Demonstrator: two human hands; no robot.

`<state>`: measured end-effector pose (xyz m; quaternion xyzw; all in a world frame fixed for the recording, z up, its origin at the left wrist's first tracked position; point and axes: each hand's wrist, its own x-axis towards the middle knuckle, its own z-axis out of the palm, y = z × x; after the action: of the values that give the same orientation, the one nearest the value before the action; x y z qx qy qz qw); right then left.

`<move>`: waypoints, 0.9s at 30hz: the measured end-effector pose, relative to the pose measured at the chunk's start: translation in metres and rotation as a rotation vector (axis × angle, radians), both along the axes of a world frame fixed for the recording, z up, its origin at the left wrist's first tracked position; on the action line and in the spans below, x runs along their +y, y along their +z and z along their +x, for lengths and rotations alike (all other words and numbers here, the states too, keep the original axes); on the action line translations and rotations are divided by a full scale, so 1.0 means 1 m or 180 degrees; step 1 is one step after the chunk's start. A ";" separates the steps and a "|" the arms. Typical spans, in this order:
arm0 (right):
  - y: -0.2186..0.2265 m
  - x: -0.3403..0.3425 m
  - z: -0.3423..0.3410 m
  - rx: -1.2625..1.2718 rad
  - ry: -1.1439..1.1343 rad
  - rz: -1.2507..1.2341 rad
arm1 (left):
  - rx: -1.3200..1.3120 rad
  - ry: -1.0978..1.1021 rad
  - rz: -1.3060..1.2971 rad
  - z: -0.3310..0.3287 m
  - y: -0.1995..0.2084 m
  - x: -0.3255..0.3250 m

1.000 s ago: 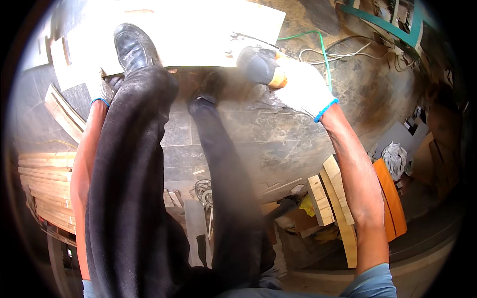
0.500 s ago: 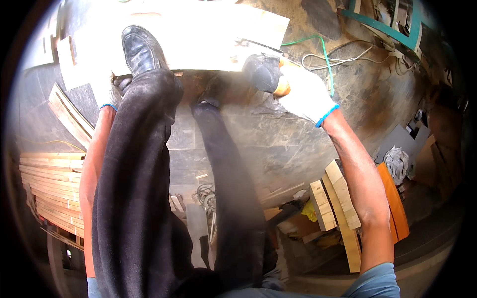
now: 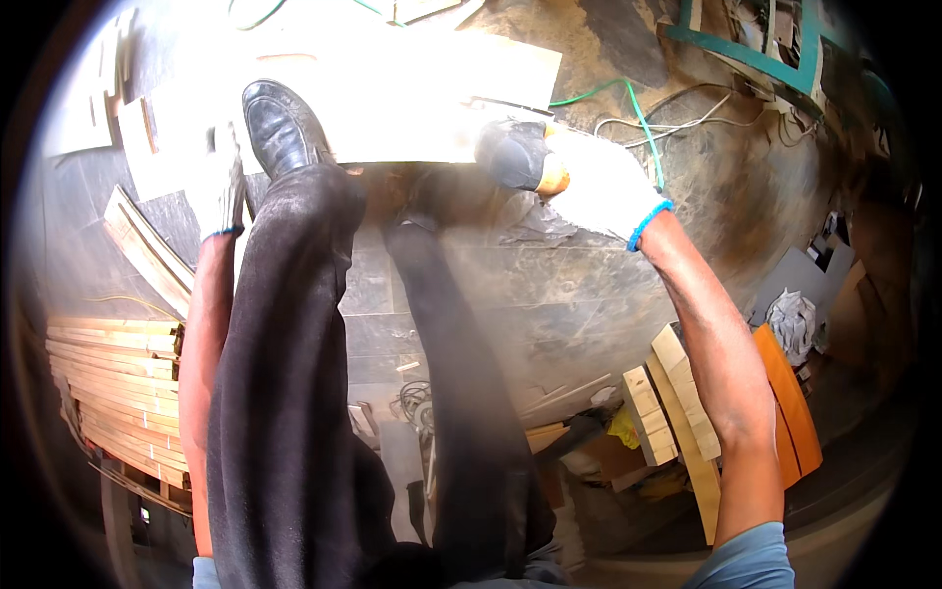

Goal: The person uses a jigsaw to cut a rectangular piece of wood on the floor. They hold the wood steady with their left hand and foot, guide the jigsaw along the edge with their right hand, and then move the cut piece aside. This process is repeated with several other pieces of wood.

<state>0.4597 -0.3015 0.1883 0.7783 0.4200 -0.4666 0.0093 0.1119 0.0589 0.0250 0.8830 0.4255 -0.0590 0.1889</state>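
My right hand [image 3: 603, 187], in a white glove with a blue cuff, is closed round an orange and black power tool [image 3: 517, 155]. The tool's exact kind cannot be made out. It sits at the near edge of a pale board [image 3: 412, 118], washed out by bright light. My left shoe [image 3: 283, 120] rests on this board. Just left of the shoe, my gloved left hand [image 3: 224, 191] is stretched out with its fingers extended, over or against the board's left part. Glare hides whether it touches the board. Nothing shows in it.
Stacked wooden strips [image 3: 118, 393] lie at the left, near curved wood pieces [image 3: 147, 245]. Squared timber [image 3: 682, 393] and an orange panel [image 3: 790, 412] are below my right arm. A green cord [image 3: 643, 123] crosses the floor beside a teal frame [image 3: 751, 59]. Dust hangs between my legs.
My left hand has gone from curled beside the shoe to stretched out, fingers extended. My right hand and the tool have barely shifted. The view has tilted slightly, showing more beyond the board.
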 end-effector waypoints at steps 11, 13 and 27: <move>-0.005 -0.013 -0.010 0.0011 -0.0334 0.0378 | -0.0535 -0.2073 -0.0974 0.295 -0.001 -0.117; -0.002 -0.015 -0.017 0.0005 -0.0405 0.0454 | -0.0293 -0.2272 -0.0870 0.310 0.010 -0.137; 0.001 -0.019 -0.026 0.0108 -0.0830 0.0484 | -0.0649 -0.0928 -0.1759 0.253 0.021 -0.072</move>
<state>0.4334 -0.3206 0.1890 0.8167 0.3495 -0.4439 -0.1175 0.3648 -0.0136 0.0460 0.8514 0.2414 -0.1100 0.4526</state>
